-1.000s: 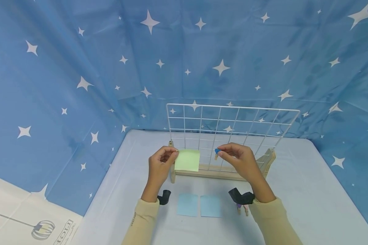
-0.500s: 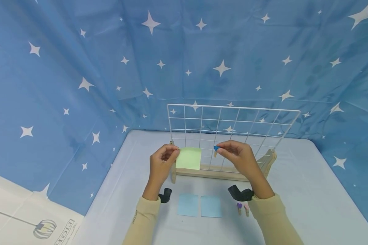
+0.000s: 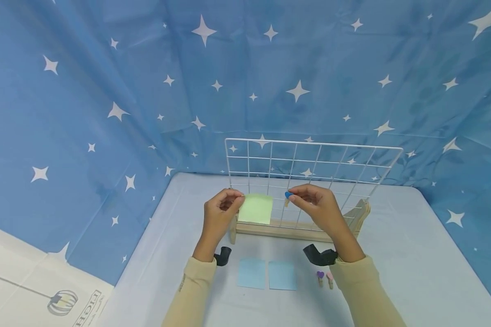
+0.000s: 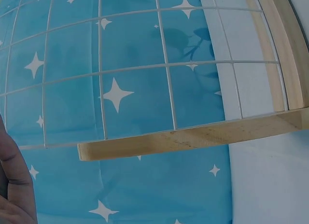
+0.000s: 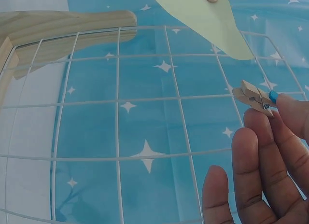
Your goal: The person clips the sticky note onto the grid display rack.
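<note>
My left hand (image 3: 221,213) pinches a pale green sticky note (image 3: 255,209) by its left edge, holding it up before the lower left of a white wire grid (image 3: 313,144). Just right of the note, my right hand (image 3: 320,206) pinches a small wooden clothespin (image 5: 256,97) with a blue top, between thumb and fingers. In the right wrist view the clothespin's wooden jaws point toward the note, a gap apart from it. Only part of the left hand (image 4: 17,178) shows at the edge of the left wrist view, where the note is out of sight.
The grid stands in a wooden base (image 3: 286,230) on a white-covered table (image 3: 147,272). Two blue sticky notes (image 3: 251,273) lie side by side in front. Right of them are two clothespins, one with a purple heart (image 3: 320,275), one pink (image 3: 330,277). A starry blue curtain (image 3: 245,68) hangs behind.
The left hand has moved the green note slightly right and up, nearer the clothespin. The right hand has risen a little with the clothespin; the clothespins on the table show more fully.
</note>
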A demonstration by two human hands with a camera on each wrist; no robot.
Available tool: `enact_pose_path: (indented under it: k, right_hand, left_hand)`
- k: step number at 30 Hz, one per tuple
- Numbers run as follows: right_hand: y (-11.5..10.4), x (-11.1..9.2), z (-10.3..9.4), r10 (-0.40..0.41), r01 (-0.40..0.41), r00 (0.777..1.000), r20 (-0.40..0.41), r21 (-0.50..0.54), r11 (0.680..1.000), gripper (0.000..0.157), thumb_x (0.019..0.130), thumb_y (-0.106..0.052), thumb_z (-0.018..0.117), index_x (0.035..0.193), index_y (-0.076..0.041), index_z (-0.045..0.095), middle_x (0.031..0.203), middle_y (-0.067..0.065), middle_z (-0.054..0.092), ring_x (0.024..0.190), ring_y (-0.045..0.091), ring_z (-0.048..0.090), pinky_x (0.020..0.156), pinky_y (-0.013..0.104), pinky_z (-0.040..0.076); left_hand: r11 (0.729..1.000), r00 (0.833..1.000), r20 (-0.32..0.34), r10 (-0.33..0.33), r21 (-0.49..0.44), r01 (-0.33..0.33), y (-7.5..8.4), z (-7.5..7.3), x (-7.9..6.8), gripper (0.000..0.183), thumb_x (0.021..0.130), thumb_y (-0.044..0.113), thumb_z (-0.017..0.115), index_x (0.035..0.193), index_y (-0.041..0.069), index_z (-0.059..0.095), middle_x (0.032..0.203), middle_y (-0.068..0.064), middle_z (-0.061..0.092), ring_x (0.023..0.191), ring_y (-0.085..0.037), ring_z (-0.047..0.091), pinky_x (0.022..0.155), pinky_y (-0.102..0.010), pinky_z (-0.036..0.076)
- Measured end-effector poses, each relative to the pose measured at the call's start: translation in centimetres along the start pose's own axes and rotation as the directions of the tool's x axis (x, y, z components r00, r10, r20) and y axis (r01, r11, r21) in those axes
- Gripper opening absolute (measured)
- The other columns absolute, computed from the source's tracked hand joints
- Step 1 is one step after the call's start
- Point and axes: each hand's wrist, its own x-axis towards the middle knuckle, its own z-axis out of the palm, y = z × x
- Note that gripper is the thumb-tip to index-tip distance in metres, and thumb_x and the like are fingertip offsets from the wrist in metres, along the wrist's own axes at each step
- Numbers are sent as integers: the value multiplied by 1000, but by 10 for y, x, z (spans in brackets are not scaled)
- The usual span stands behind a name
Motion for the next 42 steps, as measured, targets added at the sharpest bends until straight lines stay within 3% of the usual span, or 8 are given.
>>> enact_pose_path:
  k: [29,42]
  right_hand:
    - [-8,11,2,-37,37,999,-10,-56,998,19,104,-3,71,119,5,77,106,19,79,91,3,72,83,16,57]
    - [-16,17,-1,-124,123,992,-16,-58,991,17,102,3,70,117,7,77,102,20,78,88,1,71,83,14,57]
  left_hand:
    - [1000,1000,12,16,-1,-16,6,7,15,10,102,13,77,106,4,79,88,-10,76,69,-11,65,64,-23,54]
    - [999,999,6,38,0,-38,8,7,22,11,102,15,78,107,5,80,89,-10,76,69,-14,66,65,-24,55]
